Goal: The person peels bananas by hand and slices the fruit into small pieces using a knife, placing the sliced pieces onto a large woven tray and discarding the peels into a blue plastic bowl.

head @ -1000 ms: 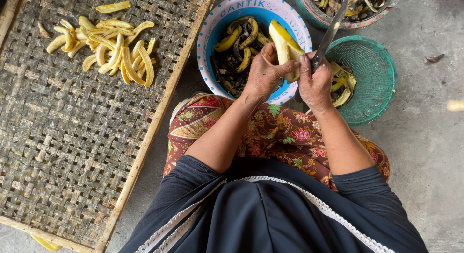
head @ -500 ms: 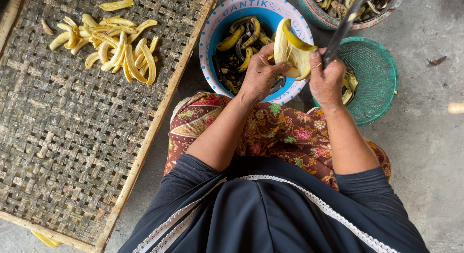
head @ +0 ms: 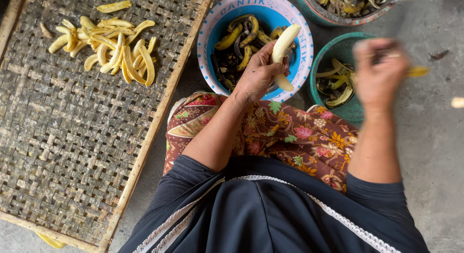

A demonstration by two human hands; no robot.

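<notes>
Holding a peeled banana (head: pixel 284 50) tight, my left hand (head: pixel 258 74) is over the near rim of the blue bowl (head: pixel 212 35). I see my right hand (head: pixel 379 72) all blurry over the green basket (head: pixel 321 69), closed on something I cannot make out. Peeled bananas (head: pixel 108 45) lie at the far edge of the woven tray (head: pixel 72 151).
</notes>
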